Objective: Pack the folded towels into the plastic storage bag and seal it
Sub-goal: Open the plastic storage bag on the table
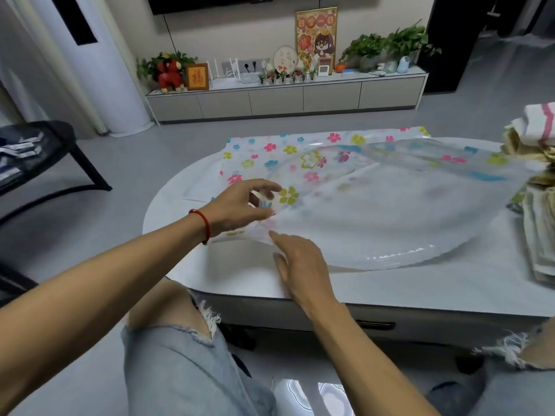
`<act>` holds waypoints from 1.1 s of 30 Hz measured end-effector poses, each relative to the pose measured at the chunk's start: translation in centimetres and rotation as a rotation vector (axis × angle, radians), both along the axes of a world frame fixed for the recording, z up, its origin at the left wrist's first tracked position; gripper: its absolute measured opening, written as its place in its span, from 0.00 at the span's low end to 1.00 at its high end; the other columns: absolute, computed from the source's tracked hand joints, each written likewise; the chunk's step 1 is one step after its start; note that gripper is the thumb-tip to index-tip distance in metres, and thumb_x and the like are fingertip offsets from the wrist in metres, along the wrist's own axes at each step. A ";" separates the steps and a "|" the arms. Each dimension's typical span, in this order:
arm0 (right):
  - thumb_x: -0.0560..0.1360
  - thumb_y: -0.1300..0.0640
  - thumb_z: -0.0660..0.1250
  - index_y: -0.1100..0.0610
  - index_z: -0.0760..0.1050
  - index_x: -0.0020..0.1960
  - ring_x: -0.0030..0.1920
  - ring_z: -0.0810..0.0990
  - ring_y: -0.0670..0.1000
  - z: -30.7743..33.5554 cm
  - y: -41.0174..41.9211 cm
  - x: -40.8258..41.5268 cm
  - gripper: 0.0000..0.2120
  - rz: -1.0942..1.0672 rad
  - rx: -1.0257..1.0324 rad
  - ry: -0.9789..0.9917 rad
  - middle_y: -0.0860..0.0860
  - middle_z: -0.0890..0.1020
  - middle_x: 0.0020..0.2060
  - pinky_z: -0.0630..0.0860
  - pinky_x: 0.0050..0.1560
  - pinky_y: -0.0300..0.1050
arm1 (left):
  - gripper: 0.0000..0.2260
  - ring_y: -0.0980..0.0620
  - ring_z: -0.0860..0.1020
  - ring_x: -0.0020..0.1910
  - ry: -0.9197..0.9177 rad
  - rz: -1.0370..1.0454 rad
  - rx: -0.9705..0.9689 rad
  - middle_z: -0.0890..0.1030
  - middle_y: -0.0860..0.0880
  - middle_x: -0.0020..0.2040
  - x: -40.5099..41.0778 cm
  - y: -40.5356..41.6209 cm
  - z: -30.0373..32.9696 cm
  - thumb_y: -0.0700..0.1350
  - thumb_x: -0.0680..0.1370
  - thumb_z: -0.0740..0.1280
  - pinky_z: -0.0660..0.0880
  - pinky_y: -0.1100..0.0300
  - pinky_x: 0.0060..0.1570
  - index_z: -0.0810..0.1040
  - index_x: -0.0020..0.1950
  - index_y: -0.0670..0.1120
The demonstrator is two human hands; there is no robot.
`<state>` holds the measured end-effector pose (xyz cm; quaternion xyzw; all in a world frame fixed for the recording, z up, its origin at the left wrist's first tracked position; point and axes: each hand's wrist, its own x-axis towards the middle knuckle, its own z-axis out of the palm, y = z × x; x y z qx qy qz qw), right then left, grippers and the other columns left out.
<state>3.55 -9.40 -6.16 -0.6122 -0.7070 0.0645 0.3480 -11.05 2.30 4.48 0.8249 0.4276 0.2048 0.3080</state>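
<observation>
A large clear plastic storage bag (375, 205) printed with coloured flowers lies spread and puffed up across the white table (420, 286). My left hand (240, 205), with a red cord at the wrist, pinches the bag's upper layer at its left edge. My right hand (300, 262) lies just below, fingers apart, touching the bag's lower edge against the tabletop. Folded towels (537, 226) are stacked at the table's right edge, with a white pink-striped towel (540, 121) on top at the back. The bag looks to hold nothing.
My knees in torn jeans sit under the table's near edge. A dark side table (39, 154) stands at the left. A low grey cabinet (282, 100) with plants and ornaments lines the far wall, with grey floor in between.
</observation>
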 end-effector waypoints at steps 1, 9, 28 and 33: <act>0.76 0.64 0.70 0.56 0.83 0.63 0.51 0.84 0.64 0.6 0.6 -0.5 0.16 0.032 0.011 0.014 0.58 0.87 0.51 0.82 0.49 0.59 | 0.21 0.54 0.78 0.44 0.058 -0.039 0.013 0.78 0.52 0.55 -0.5 -0.4 -0.3 0.42 0.73 0.72 0.77 0.64 0.46 0.76 0.65 0.57; 0.75 0.66 0.68 0.56 0.85 0.56 0.49 0.83 0.66 -1.2 0.9 -1.1 0.13 0.070 0.006 -0.051 0.59 0.86 0.48 0.80 0.45 0.60 | 0.20 0.41 0.79 0.55 0.491 -0.036 0.444 0.83 0.44 0.55 -2.3 -1.9 -2.5 0.34 0.77 0.61 0.75 0.51 0.54 0.77 0.66 0.49; 0.77 0.26 0.49 0.39 0.48 0.82 0.81 0.36 0.66 -2.2 1.6 12.2 0.37 -0.417 -0.577 -0.207 0.54 0.42 0.84 0.36 0.73 0.76 | 0.18 0.43 0.76 0.58 0.544 -0.059 0.522 0.75 0.45 0.66 1.2 -0.1 1.3 0.44 0.77 0.64 0.76 0.49 0.54 0.76 0.67 0.53; 0.73 0.23 0.44 0.36 0.40 0.82 0.79 0.31 0.69 -3.6 2.6 14.6 0.41 -0.286 -0.699 -0.330 0.54 0.36 0.83 0.33 0.70 0.80 | 0.26 0.40 0.71 0.63 0.731 -0.244 0.684 0.64 0.44 0.76 7.4 -0.4 -0.2 0.57 0.76 0.67 0.77 0.46 0.51 0.68 0.73 0.58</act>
